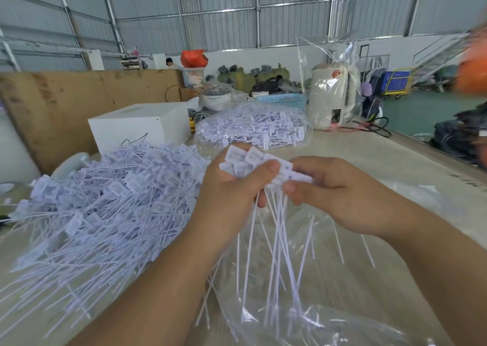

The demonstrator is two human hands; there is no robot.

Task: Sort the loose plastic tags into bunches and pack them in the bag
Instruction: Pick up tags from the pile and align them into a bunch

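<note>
Two hands meet above the table (411, 156), sharing one bunch of tags (253, 161). The left hand (229, 190) has its fingers and thumb curled round the bunch just below the flat white heads, which fan out above the thumb. The right hand (340, 190) pinches the heads at the right edge of that same bunch between thumb and fingers, so the two hands are nearly touching. The thin white tails (279, 253) of the bunch hang down from the grip and splay out over a clear plastic bag (329, 279) lying crumpled on the table beneath the forearms; a few tags appear to lie inside or on it, though the film makes it hard to tell which.

Left of the hands, a large heap of loose tags (105, 200) spreads across the table, heads mostly towards the far side and tails towards the near edge. Beyond the hands sits a second clear bag filled with tags (253, 127).

Printing shows on the tag heads as faint grey marks, too blurred to read. A white box (139, 124) behind the heap carries a dark scribbled line on its front face, not legible as words. A cream electric kettle (332, 95) stands further back under clear wrapping, with a red sticker whose text cannot be made out. A pale blue basket (284, 99) rests beside it.
</note>
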